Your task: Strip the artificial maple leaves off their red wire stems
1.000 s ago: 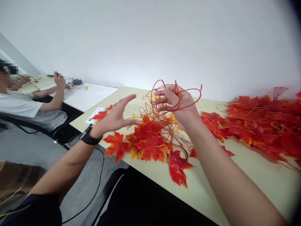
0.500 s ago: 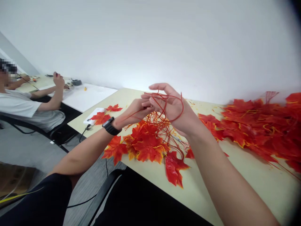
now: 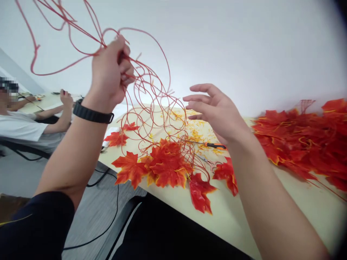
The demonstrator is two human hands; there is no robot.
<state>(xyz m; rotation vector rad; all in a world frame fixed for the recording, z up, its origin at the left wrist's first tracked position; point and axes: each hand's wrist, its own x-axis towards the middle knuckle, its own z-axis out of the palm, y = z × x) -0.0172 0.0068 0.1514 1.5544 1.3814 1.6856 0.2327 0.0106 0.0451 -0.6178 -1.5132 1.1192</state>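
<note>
Raised at the upper left, my left hand (image 3: 112,68) is closed around a tangled bundle of thin red cords (image 3: 151,77). Loops stick out above the fist and hang below it toward the table. To the right of the cords, my right hand (image 3: 213,108) is open, its fingers spread and holding nothing. Beneath the hands lies a pile of red artificial maple leaves (image 3: 170,164) with yellow edges. More red cord (image 3: 187,148) curls beside that pile. A single leaf (image 3: 200,193) rests near the table's front edge.
Scissors (image 3: 207,160) and an orange-black handled tool (image 3: 215,145) lie among yellow scraps (image 3: 200,131) on the table (image 3: 260,213). A large heap of red leaves (image 3: 306,141) fills the right side. A co-worker in a white shirt (image 3: 23,124) sits at the left.
My left hand has risen up and left, away from my right hand, pulling the red cords with it. The cord loop that lay across my right hand is off it now.
</note>
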